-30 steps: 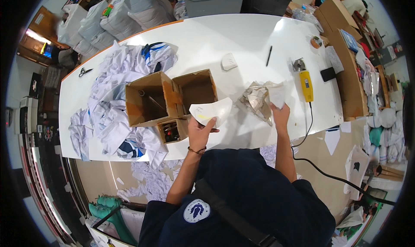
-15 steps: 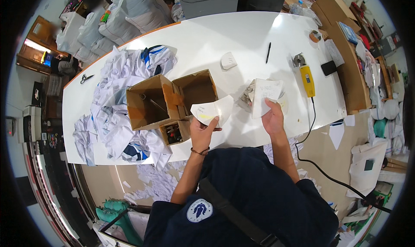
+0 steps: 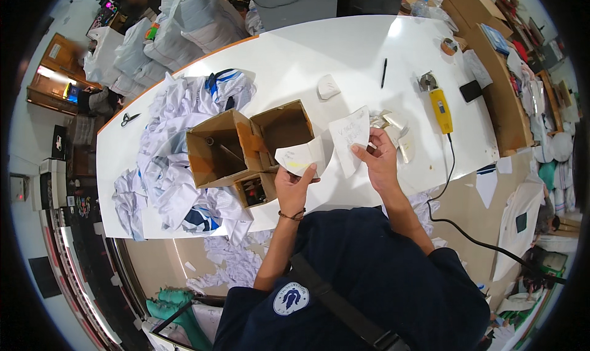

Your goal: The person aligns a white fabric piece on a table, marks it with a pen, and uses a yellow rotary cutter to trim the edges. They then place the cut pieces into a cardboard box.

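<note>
My left hand pinches a white paper pattern piece with a yellow mark, held just right of the cardboard box. Between the thumb and fingers of my right hand is another white paper piece with handwriting, raised over the table. The two papers hang close side by side. Right behind my right hand lies a small pile of paper pieces. One more white piece rests alone farther back on the table.
A divided cardboard box stands left of my hands, beside heaped white and blue fabric. Scissors lie far left. At right are a yellow corded cutter, a pen, a phone and a tape roll.
My right hand has lifted its paper off the pile and brought it left, towards the piece in my left hand. The left hand keeps its paper and has barely moved.
</note>
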`<state>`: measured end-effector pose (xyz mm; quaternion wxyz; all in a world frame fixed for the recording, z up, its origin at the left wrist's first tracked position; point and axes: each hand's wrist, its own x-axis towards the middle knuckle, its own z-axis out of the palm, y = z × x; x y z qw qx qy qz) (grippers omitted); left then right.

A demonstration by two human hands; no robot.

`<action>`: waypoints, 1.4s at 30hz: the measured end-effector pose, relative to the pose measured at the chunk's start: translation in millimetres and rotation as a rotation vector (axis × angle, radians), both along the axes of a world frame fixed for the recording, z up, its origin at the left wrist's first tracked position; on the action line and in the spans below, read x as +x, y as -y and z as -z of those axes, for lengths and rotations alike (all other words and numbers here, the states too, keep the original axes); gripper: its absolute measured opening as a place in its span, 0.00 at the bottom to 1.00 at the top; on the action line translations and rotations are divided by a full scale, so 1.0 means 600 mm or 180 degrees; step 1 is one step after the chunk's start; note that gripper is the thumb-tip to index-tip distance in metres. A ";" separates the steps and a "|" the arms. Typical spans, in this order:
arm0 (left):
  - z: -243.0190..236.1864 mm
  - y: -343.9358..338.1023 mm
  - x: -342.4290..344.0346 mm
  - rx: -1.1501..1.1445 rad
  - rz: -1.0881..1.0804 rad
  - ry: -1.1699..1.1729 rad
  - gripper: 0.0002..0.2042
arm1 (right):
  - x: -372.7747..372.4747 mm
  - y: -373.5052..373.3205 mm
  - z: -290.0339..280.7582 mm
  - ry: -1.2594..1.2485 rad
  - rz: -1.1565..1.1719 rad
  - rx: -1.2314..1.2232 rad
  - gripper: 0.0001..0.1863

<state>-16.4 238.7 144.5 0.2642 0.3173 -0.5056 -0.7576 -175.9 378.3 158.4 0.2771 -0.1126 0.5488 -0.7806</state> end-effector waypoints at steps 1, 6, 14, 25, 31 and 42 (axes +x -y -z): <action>-0.004 -0.001 -0.002 -0.0042 -0.0052 -0.0068 0.22 | 0.005 0.006 -0.007 -0.0072 0.0094 -0.0024 0.24; -0.006 -0.006 -0.008 -0.0105 0.0026 -0.0477 0.26 | 0.026 0.027 -0.009 0.0231 -0.0532 0.0011 0.22; 0.029 0.013 0.018 0.0577 0.0838 -0.0960 0.17 | 0.078 0.075 -0.018 0.0217 -0.1604 0.0059 0.17; -0.018 0.000 -0.008 0.0316 -0.0143 -0.0059 0.21 | 0.037 0.054 0.019 -0.1328 -0.0931 0.1131 0.09; -0.011 0.045 -0.001 0.0289 -0.0113 0.0155 0.21 | -0.095 -0.067 0.146 -0.3106 0.0927 0.2977 0.26; -0.008 0.088 -0.007 0.0805 -0.0032 0.0058 0.20 | -0.122 -0.133 0.146 -0.2639 0.1768 0.2723 0.14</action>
